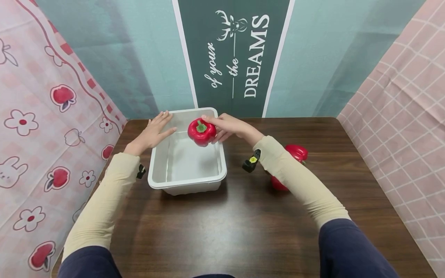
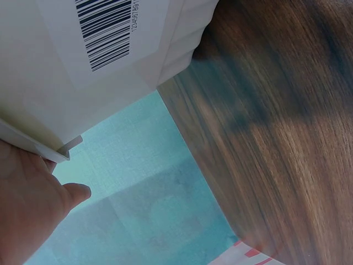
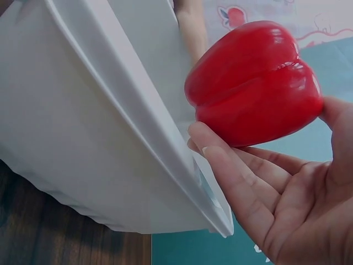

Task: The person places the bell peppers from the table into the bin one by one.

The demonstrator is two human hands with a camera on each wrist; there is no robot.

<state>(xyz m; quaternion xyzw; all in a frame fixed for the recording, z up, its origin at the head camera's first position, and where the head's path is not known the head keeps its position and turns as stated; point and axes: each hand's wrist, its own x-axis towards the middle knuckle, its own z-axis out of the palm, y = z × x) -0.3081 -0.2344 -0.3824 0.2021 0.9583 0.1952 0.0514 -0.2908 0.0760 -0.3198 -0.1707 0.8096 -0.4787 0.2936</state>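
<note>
A glossy red bell pepper [image 1: 201, 132] with a green stem hangs over the far right part of a white plastic bin [image 1: 187, 158]. My right hand [image 1: 227, 127] grips it from the right side, thumb on top and fingers below. In the right wrist view the pepper [image 3: 253, 83] lies between thumb and fingers, above the bin's rim [image 3: 138, 121]. My left hand [image 1: 156, 131] rests on the bin's left rim, its fingers extended. Seen from the left wrist, that hand [image 2: 33, 199] lies along the rim, beside a barcode label [image 2: 110, 33] on the bin's outer wall.
More red bell pepper [image 1: 296, 151] shows on the table right of the bin, partly behind my right forearm. The dark wooden table [image 1: 208, 231] meets a teal printed curtain [image 1: 139, 58] at the back. Patterned cloths hang at left and right.
</note>
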